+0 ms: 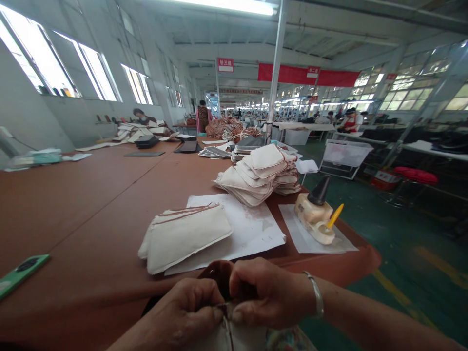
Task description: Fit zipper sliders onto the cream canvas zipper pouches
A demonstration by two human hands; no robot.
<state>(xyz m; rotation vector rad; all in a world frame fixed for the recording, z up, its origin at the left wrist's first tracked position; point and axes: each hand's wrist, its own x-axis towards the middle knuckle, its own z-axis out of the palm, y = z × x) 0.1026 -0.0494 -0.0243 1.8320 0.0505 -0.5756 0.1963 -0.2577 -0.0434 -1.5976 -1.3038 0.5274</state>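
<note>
Between pinching fingers (241, 314), cloth piece (245, 340)

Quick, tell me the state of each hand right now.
Left hand: closed, pinching the pale fabric piece.
Right hand: closed, pinching the same pale fabric piece.

Bright daylight from windows (87, 73), ceiling tube (234, 6) glare, wide-angle edge bending, soft blurred foreground
</note>
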